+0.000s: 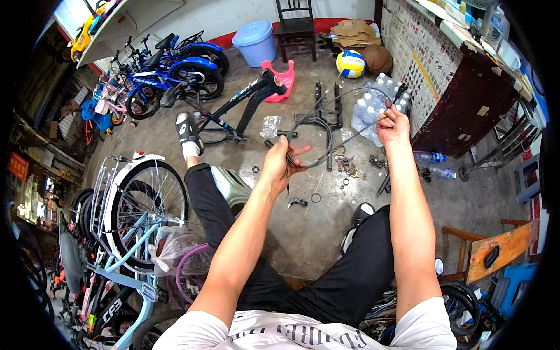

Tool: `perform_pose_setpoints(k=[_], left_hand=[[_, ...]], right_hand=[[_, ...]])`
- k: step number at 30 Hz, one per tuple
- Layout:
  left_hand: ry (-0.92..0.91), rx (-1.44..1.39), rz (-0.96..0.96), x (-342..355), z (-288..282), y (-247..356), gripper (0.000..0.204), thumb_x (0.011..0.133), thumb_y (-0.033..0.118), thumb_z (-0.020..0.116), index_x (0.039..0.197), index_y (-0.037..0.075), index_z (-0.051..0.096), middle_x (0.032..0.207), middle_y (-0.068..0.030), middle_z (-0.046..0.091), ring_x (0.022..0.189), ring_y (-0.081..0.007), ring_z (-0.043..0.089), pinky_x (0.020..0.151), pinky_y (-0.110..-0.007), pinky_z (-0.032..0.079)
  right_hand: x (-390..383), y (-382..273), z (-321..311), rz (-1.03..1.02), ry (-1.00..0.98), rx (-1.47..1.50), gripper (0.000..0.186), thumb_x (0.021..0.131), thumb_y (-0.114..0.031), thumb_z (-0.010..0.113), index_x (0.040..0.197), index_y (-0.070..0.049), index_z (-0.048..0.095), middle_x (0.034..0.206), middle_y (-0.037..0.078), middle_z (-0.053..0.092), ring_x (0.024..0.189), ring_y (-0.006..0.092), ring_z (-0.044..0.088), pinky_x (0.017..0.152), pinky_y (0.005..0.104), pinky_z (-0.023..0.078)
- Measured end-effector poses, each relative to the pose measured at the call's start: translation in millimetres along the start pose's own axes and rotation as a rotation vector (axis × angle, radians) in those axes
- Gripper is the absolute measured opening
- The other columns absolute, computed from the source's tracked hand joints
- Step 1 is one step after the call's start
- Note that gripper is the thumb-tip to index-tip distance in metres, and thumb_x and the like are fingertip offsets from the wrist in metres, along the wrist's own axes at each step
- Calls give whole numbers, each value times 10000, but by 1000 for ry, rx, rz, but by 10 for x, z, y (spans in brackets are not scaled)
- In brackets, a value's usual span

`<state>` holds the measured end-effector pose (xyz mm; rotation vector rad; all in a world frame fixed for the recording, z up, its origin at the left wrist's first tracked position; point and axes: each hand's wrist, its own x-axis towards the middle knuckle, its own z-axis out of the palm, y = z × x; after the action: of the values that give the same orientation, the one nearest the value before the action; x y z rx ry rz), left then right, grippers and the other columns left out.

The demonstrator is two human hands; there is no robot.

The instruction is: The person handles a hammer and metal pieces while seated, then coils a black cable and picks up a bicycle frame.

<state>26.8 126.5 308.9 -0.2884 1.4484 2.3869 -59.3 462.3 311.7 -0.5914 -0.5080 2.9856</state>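
While the left hand [277, 163] and right hand [394, 125] both have a pinch grip on that looped dark cable [333, 139] over the floor [303, 236], well in from its back edge, yanking too hard could easily kink it.

A: Mount?
B: Head, left unit of a side-by-side fisheye pair; upright, unmirrored; faces down and forward at the floor [306, 242].
A: Range?
B: Shirt [291, 329] nearest, along lower edge; left hand [276, 162] and right hand [394, 124] mid-range; dark chair [295, 27] far, up top; straight lines bow near the black rim.
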Motion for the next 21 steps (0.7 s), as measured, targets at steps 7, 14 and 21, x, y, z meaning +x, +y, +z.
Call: perform_pose_setpoints(k=[7, 14, 21], left_hand=[[-274, -245, -421, -124, 154, -293, 400, 1103, 488, 415, 902, 172, 557, 1458, -284, 555, 672, -66, 541, 730, -333, 549], [-395, -575, -186, -216, 333, -470, 340, 1089, 455, 484, 977, 153, 592, 1134, -81, 684, 699, -62, 567, 778, -405, 582], [-222, -523, 94, -50, 377, -397, 346, 1075, 489, 484, 1000, 182, 625, 1204, -40, 698, 933, -165, 687, 867, -454, 594]], right_hand=[[47, -145, -142, -28, -27, 43, 201, 1096, -193, 452, 1115, -51, 593, 625, -46, 371, 457, 78, 254, 405, 226, 250], [46, -48, -257, 68, 120, -156, 161, 1083, -173, 450, 1142, -62, 551, 657, -45, 407, 486, 64, 279, 435, 206, 265], [-404, 653, -72, 158, 23, -588, 218, 1045, -157, 507, 1202, -14, 559, 904, 76, 601, 726, 185, 568, 708, 398, 573]])
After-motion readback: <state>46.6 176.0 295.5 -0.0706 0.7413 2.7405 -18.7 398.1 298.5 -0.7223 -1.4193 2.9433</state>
